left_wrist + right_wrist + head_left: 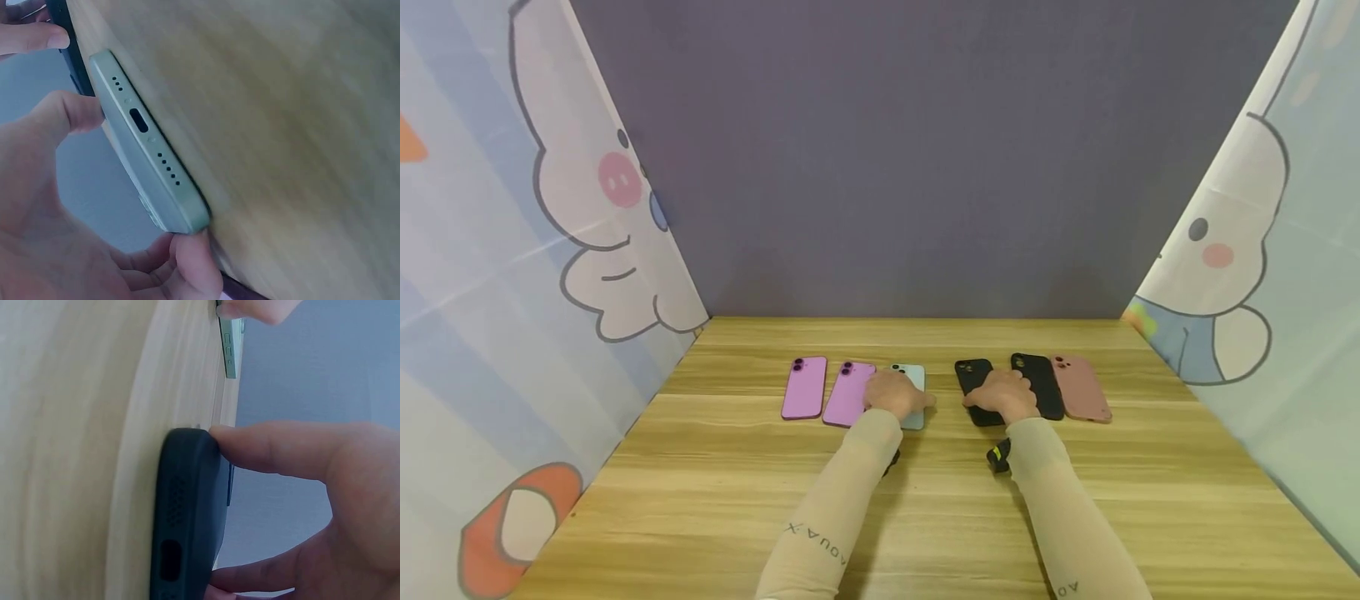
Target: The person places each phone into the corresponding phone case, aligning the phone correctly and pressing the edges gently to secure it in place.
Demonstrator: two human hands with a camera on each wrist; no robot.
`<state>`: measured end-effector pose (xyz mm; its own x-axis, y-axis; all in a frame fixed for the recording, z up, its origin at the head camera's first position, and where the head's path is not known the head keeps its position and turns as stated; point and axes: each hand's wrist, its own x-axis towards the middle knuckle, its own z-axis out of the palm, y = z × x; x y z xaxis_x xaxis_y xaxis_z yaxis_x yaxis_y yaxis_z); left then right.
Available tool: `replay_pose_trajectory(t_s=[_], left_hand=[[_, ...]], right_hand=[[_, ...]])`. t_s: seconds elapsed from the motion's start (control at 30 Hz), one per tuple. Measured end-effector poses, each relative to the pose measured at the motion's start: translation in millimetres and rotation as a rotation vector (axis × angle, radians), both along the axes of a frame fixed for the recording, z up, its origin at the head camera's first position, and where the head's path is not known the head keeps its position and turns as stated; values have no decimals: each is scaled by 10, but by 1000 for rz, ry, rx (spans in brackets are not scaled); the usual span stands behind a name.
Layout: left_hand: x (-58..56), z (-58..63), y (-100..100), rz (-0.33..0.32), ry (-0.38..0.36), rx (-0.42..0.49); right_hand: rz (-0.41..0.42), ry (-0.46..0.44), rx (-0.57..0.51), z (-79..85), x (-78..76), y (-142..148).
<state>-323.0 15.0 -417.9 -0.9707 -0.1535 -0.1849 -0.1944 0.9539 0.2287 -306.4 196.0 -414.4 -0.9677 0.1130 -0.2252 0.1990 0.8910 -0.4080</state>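
On the tabletop [940,517]: two-handed pinch, probably an alignment step.
Left hand [891,393] pinches pale-green smartphone [147,150] beside purple smartphone [846,398]; right hand [1004,395] pinches black smartphone [187,500], across the gap. Next likely needs gentle, matched release.

Both my arms [835,508] stretch forward and down, my left hand [891,394] and right hand [1006,395] apart, each pinching between thumb [72,112] and fingers [195,259].
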Motion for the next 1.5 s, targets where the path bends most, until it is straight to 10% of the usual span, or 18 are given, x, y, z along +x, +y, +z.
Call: replay_pose_trajectory(t_s=[0.43, 1.5], left_hand=[[19, -49, -200, -83, 71, 225], [-8, -11, -534, -140, -24, 898]], right_hand=[[12, -5, -2, 15, -19, 0], [-17, 31, 15, -32, -8, -79]])
